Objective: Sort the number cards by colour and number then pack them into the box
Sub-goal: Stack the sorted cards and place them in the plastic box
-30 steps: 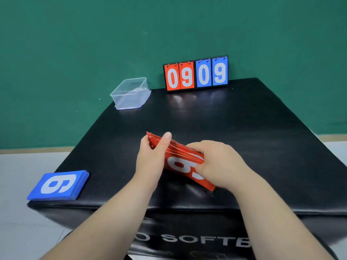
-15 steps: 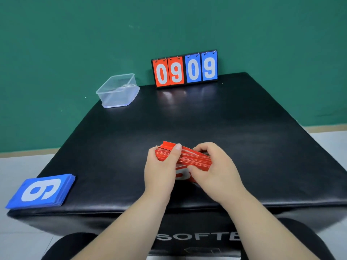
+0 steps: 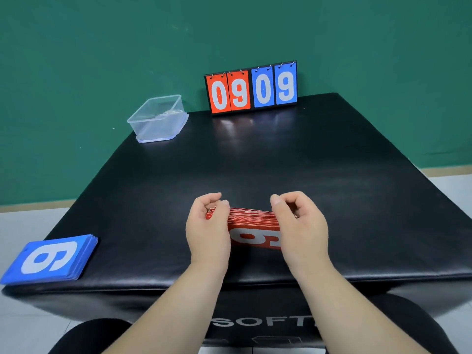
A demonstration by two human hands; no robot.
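Red cards [image 3: 251, 221] stacked at 6 o'clock, left hand [image 3: 208, 231] and right hand [image 3: 302, 231] pinching ends. Blue cards [image 3: 49, 258] at 8 o'clock, box [image 3: 158, 118] at 11.

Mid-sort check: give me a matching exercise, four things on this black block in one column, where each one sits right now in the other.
Things
1. red stack of number cards
2. blue stack of number cards
3. clear plastic box
4. red-and-blue flip scoreboard

Places
A. far left corner of the black padded block
B. pinched between the left hand and the right hand
C. far edge, against the green wall
D. near left corner

Pairs: 1-B, 2-D, 3-A, 4-C
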